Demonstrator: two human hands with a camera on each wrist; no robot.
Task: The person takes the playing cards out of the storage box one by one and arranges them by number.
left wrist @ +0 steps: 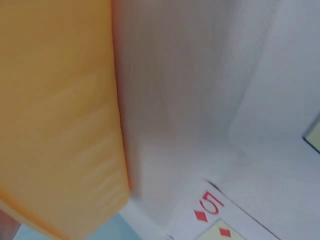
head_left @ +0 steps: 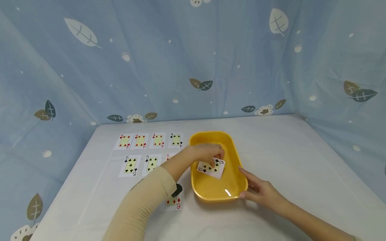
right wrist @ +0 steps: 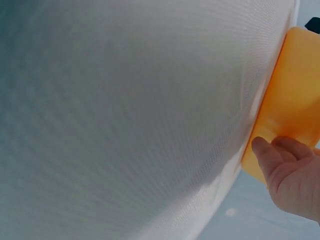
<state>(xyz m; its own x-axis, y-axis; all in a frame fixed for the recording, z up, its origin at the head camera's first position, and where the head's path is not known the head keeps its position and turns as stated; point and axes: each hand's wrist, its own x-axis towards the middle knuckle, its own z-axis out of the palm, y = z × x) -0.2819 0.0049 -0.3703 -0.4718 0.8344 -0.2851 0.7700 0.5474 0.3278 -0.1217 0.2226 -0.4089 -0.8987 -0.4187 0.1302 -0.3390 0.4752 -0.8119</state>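
Observation:
A yellow plastic tray (head_left: 211, 192) stands on the white-covered table. Inside it, my left hand (head_left: 208, 152) pinches a spades card (head_left: 215, 171), apparently a six, with curled fingers that cover part of its face. My right hand (head_left: 263, 192) holds the tray's near right corner, thumb at the front and a finger at the right rim. In the right wrist view, the fingers of the right hand (right wrist: 295, 175) touch the tray's outer wall (right wrist: 290, 95). The left wrist view shows the tray's side (left wrist: 60, 110) and a five of diamonds (left wrist: 215, 220) beside it.
Left of the tray lies a row of fours, including a four of spades (head_left: 176, 140). A nearer row has a five of clubs (head_left: 130, 165) and a five of spades (head_left: 151, 163). A six of diamonds (head_left: 172, 203) is partly hidden by the left sleeve (head_left: 141, 201).

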